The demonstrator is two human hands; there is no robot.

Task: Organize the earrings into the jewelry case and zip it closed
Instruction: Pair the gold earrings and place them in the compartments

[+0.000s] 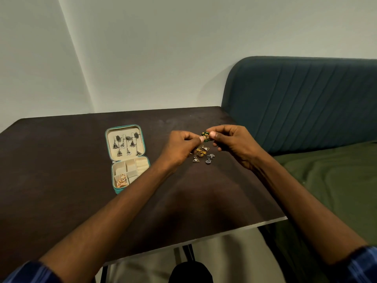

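Blue checked sleeves (30, 271) frame the bottom corners, and two bare forearms reach from them over the dark bench (61, 160). Both hands meet above the middle of it, a little right of centre. Between them sits a green and gold earring (205, 136), lifted clear of the surface. The left hand (180, 146) has its grip pinched on the earring's left side, thumb and forefinger pressed together on it, the other fingers curled under. The right hand (231, 142) pinches the same earring from the right, its thumb tip against the green beads.

Just below the hands a small heap of loose earrings (202, 155) lies on the bench: gold pieces, two dark triangular ones and some silver fan shapes, though the view is too small to count them with certainty.

To the left, well apart from the heap, the teal jewelry case (127, 158) lies open and flat. Its lid panel carries several dark silver drop earrings (126, 145) hung in rows. Its lower tray is split into cream compartments, and a rose-gold piece (121, 180) fills the near-left one.

A dark teal padded headboard (306, 99) and green bedding (330, 184) lie beside the bench on the right.
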